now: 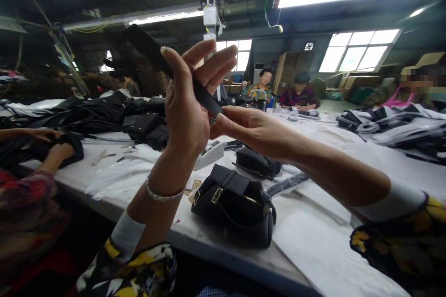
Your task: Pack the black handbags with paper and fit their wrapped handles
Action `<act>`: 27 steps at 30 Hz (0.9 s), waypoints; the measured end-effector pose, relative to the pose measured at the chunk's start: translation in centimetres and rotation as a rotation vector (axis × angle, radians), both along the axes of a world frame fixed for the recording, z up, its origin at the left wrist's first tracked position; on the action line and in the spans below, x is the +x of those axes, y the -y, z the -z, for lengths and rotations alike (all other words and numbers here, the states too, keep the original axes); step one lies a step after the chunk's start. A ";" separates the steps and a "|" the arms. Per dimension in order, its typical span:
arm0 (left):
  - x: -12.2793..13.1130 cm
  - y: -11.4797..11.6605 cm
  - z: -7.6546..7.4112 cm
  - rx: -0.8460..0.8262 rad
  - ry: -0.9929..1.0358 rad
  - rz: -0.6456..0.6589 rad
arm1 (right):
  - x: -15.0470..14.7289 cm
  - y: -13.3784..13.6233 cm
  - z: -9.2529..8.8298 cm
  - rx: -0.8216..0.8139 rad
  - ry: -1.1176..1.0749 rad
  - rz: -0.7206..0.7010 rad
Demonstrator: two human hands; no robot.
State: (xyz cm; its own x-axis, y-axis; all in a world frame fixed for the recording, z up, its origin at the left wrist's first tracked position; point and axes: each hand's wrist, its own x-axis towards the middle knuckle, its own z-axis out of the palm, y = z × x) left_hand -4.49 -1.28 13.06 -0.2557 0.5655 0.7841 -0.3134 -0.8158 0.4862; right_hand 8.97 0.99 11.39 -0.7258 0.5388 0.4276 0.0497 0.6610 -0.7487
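A black strap [208, 97] is held up in front of me, running from upper left down to the right. My left hand [188, 93] grips it, the thumb on the near side and the other fingers raised behind. At the strap's lower right end, my right hand [244, 127] pinches it between thumb and fingers. Below both hands a black handbag [230, 209] with gold-coloured fittings rests on the white-topped table [306, 236]. Just behind it is a second black bag [258, 162], partly hidden by my right arm.
On the left, a co-worker's hands [55, 148] handle black material. Black bags and straps [94, 113] are heaped along the table's far left. Pale plastic sheets [128, 171] lie nearer. Wrapped black pieces [393, 130] are piled at right. Other people [299, 97] sit across the table.
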 end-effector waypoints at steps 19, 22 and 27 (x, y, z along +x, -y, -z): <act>-10.3 2.4 28.4 -0.758 -0.830 -0.476 | 3.1 -2.4 12.4 -0.476 -0.132 0.152; -11.1 2.4 25.5 -0.622 -0.829 -0.563 | 3.3 -2.3 14.0 -0.514 -0.110 0.201; -10.7 1.4 21.6 -0.653 -0.557 -0.455 | 3.8 -1.8 16.1 -0.619 -0.081 0.185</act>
